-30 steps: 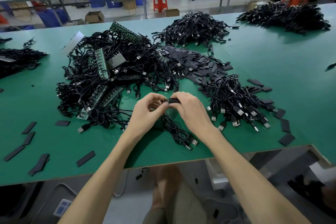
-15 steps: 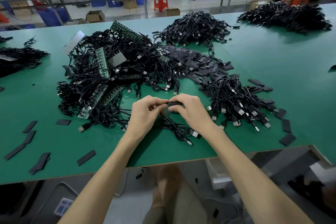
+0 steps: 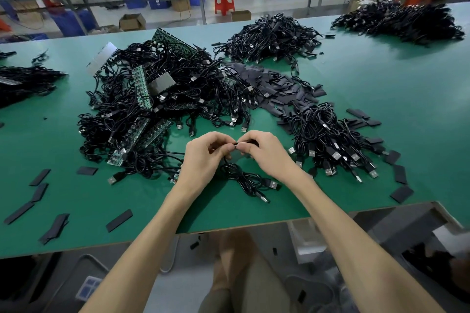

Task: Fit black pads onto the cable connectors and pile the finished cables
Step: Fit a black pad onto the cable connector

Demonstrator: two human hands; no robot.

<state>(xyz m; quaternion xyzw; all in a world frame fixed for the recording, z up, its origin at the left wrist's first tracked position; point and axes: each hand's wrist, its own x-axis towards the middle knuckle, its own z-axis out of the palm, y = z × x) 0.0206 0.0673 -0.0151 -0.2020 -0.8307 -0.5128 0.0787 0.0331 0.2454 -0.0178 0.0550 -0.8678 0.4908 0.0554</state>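
Curled fingers (image 3: 215, 138) hide most of the small black connector piece (image 3: 241, 145) pinched between both hands. A black cable heap (image 3: 23, 84) toward the left edge of the green table (image 3: 381, 109) is cut off by the frame; the far right corner's heap (image 3: 401, 23) is blurred.

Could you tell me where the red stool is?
Head view, top centre: the red stool stands on the floor beyond the green table, left of a cardboard box.
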